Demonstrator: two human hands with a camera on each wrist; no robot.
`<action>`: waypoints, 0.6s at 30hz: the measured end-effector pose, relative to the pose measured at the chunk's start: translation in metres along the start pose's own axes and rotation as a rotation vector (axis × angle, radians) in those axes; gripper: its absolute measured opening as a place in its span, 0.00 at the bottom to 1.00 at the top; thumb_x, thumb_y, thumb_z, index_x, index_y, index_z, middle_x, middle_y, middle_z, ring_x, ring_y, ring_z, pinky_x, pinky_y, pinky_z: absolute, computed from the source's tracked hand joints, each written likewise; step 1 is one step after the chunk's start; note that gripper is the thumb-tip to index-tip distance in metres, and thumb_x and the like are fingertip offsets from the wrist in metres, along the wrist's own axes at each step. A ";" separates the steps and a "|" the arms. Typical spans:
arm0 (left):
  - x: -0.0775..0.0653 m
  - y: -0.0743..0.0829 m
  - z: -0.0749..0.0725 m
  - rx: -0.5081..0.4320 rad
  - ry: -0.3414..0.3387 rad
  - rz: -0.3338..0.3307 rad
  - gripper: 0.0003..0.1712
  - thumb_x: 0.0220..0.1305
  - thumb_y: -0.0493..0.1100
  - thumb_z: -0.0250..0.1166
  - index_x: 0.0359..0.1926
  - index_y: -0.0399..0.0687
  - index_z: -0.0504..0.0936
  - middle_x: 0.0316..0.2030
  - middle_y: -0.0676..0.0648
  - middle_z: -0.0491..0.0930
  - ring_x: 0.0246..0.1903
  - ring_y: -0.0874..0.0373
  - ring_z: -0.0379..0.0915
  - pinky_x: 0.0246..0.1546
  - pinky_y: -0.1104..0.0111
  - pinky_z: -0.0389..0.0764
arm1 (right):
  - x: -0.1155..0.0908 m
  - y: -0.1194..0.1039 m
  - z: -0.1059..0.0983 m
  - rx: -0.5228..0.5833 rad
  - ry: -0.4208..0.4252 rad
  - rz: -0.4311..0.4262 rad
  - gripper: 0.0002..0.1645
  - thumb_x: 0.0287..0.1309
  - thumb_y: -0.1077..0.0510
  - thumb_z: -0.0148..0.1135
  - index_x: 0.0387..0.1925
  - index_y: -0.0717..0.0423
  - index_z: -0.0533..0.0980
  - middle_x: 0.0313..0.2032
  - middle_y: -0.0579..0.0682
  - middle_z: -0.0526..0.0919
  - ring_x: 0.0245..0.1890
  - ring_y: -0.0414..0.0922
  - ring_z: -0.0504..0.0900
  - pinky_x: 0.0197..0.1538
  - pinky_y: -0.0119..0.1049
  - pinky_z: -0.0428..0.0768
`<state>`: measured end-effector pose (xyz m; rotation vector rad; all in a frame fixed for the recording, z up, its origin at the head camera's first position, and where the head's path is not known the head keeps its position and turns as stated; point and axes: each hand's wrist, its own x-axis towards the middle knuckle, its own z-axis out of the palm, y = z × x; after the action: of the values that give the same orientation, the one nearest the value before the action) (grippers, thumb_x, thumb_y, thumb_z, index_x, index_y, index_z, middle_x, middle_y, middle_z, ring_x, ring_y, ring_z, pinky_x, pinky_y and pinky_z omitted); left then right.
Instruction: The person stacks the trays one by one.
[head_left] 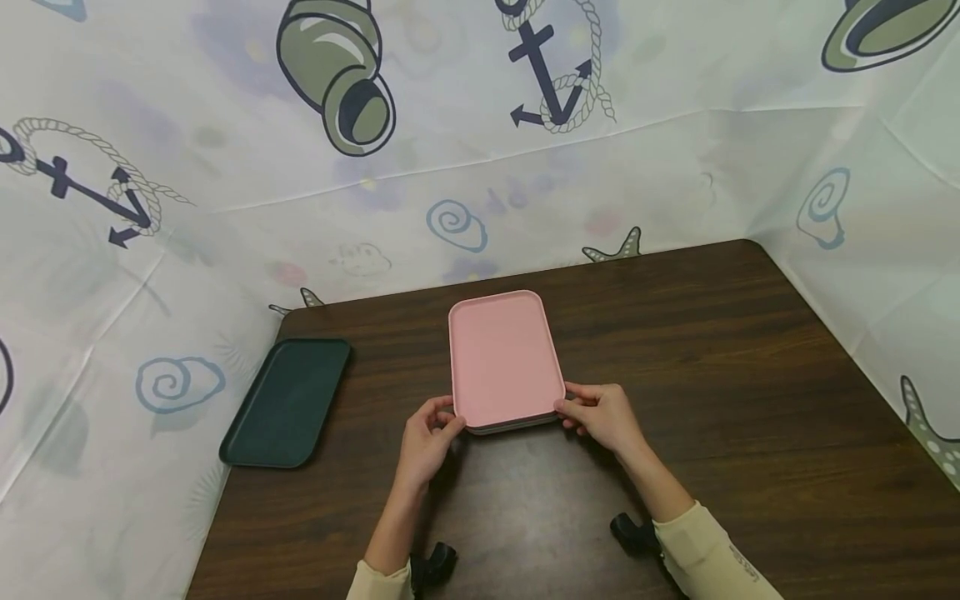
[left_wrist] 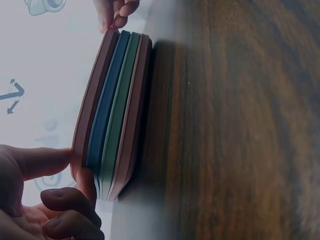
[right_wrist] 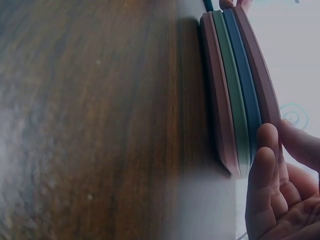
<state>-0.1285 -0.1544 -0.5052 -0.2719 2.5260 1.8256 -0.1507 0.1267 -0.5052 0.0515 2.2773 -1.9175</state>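
A pink tray (head_left: 506, 358) tops a stack of rounded trays in the middle of the table. Below it, in the left wrist view, come a blue tray (left_wrist: 106, 107), a green tray (left_wrist: 120, 107) and a lower pink tray (left_wrist: 133, 112). My left hand (head_left: 426, 442) pinches the top pink tray at its near left corner, thumb on the rim and fingers against the side. At the near right corner my right hand (head_left: 606, 417) pinches the same tray. In the right wrist view the top tray's edge (right_wrist: 256, 65) lies against the blue one.
A dark green tray (head_left: 288, 400) lies alone on the left side of the brown wooden table (head_left: 697, 350). White cloth (head_left: 420, 217) printed with sea motifs hangs behind and beside the table. Black wrist mounts (head_left: 435, 567) jut out from both cream sleeves.
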 end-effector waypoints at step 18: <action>-0.005 0.000 0.005 0.201 0.061 0.101 0.20 0.60 0.38 0.68 0.54 0.43 0.81 0.31 0.46 0.80 0.12 0.66 0.60 0.14 0.72 0.63 | 0.001 0.000 0.003 -0.115 0.055 -0.021 0.25 0.53 0.63 0.72 0.53 0.69 0.79 0.23 0.51 0.85 0.21 0.52 0.84 0.21 0.32 0.76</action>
<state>-0.1237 -0.1492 -0.5066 -0.2020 2.7867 1.5987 -0.1514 0.1237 -0.5064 0.0667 2.4285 -1.8133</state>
